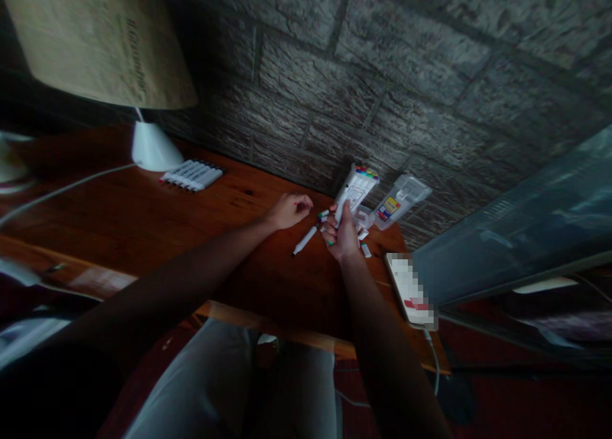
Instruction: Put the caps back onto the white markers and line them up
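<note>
My right hand (343, 235) is closed around the lower end of a white marker case (356, 189) whose row of coloured caps shows at its top. My left hand (288, 211) hovers just left of it over the wooden desk (157, 216), fingers curled in a pinch on something too small to name. A loose white marker (305, 241) lies on the desk between and below the hands. A few small markers or caps lie scattered around my right hand.
An empty clear plastic case (400, 201) leans at the brick wall (382, 76). A second row of markers (192, 174) lies by the white lamp base (153, 147). A phone (410, 290) rests at the desk's right edge. My lap is below.
</note>
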Motion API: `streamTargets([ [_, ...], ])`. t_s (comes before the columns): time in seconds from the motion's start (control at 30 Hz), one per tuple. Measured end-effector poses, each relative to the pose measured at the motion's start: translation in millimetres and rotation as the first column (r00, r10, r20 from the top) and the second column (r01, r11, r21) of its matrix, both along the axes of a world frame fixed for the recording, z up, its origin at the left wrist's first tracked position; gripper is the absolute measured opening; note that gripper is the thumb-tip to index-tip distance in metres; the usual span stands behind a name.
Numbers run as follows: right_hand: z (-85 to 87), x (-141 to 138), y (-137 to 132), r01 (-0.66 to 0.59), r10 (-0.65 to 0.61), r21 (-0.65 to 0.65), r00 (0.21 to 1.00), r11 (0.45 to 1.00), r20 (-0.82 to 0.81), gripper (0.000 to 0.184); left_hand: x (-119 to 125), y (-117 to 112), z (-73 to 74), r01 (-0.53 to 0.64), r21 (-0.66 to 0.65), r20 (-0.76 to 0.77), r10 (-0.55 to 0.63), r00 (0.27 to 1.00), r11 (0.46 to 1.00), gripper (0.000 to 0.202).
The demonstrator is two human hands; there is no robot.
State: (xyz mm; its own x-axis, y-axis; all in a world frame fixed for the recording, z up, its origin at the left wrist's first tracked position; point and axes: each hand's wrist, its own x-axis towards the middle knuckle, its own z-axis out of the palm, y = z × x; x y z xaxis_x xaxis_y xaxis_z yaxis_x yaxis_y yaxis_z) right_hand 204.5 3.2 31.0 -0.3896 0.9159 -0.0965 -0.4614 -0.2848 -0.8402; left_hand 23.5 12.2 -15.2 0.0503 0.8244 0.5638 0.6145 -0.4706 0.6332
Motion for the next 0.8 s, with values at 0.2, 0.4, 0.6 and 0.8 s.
streamTargets([
  [0.2, -5.3, -6.3, -4.5, 0.037, -0.05, 0.145, 0.995, 0.989, 0.085, 0.042, -0.8, 1.6, -1.4, 0.031, 0.0, -0.002, -0.031, 1.0, 1.0, 0.018],
  [0.4, -6.1, -3.3, -2.3, 0.063, -0.076, 0.164, 0.994, 0.985, 0.078, 0.046, 0.2, 2.9, -2.8, 0.03, -0.003, 0.021, -0.03, 0.999, 1.0, 0.016],
  [0.6, -3.3, -5.2, -6.4, 0.113, -0.148, 0.191, 0.972, 0.975, 0.182, 0.048, 0.3, 2.3, -1.7, 0.043, -0.031, 0.021, -0.043, 0.999, 0.999, 0.015],
  [0.8, -4.4, -7.9, -5.8, 0.148, -0.205, 0.244, 0.952, 0.958, 0.228, 0.046, 0.1, 2.1, -2.6, 0.046, -0.005, 0.008, -0.046, 0.999, 0.999, 0.017],
])
